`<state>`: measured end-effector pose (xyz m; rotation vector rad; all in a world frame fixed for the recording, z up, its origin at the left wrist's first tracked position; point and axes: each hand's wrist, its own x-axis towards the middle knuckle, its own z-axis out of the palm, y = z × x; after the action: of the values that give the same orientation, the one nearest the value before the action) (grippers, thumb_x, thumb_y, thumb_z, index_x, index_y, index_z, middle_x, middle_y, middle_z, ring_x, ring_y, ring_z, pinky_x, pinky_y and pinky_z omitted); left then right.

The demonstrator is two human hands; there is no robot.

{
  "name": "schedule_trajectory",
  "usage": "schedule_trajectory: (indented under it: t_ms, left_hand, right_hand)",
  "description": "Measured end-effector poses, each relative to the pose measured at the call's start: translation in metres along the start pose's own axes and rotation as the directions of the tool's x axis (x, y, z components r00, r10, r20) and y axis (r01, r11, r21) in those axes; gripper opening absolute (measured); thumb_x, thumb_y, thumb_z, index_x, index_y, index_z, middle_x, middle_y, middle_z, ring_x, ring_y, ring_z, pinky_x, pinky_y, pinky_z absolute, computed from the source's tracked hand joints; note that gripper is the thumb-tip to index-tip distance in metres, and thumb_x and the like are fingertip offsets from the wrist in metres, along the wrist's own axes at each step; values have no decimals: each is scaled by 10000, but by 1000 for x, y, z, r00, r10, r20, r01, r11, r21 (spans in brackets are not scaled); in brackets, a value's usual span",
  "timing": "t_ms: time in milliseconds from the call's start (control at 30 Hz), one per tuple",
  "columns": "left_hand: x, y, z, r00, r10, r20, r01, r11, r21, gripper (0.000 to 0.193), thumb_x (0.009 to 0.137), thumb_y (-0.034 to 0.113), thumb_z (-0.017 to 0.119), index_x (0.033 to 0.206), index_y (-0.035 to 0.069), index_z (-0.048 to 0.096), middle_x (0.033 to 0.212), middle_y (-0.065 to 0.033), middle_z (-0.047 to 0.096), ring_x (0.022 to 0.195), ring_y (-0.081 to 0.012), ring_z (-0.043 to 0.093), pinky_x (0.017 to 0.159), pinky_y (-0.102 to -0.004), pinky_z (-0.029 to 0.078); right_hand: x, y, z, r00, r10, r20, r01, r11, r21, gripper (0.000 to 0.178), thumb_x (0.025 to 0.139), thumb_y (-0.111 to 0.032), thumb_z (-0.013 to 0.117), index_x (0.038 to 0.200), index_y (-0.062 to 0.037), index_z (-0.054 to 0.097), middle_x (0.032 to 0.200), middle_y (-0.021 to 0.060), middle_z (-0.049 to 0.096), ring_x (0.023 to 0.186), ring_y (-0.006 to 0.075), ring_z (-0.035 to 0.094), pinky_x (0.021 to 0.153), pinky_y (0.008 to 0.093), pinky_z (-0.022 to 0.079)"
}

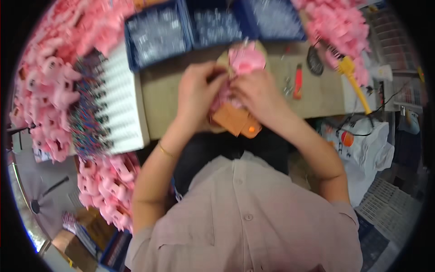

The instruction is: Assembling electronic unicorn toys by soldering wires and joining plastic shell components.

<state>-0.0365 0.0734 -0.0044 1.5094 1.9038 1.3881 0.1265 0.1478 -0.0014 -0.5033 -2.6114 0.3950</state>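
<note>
Both my hands meet over the middle of the workbench [163, 86]. My left hand [197, 93] and my right hand [258, 93] are closed together on a pink plastic part [247, 59], whose top sticks out above my fingers. Under my hands lies an orange block [238, 122] with a round orange button, at the bench's near edge. The picture is blurred, so how my fingers grip the part is hard to tell.
Three blue bins [158, 34] of small metal parts line the far side. Pink plastic parts are heaped at left [50, 90], lower left [108, 186] and far right [335, 27]. A white tray with coloured wires [113, 104] lies left. Right: red tool [297, 81], yellow tool [355, 84].
</note>
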Motion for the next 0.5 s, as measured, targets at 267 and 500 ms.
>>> schedule_trajectory:
  t_ms: [267, 500]
  left_hand:
    - [-10, -14, 8, 987, -151, 46, 154, 985, -78, 173, 771, 153, 699, 896, 33, 693, 785, -91, 660, 766, -236, 577, 696, -332, 471]
    - [-18, -5, 7, 990, -136, 24, 137, 987, -80, 154, 759, 141, 703, 874, 39, 692, 776, -84, 657, 758, -240, 571, 688, -337, 469]
  right_hand:
    - [-8, 0, -2, 989, 96, 114, -112, 983, 146, 167, 807, -75, 616, 961, -19, 650, 928, 87, 624, 910, 271, 570, 843, 383, 432]
    - [-8, -12, -6, 976, 84, 199, -92, 995, 31, 149, 809, -97, 634, 943, -39, 664, 934, 53, 622, 910, 241, 567, 878, 376, 393]
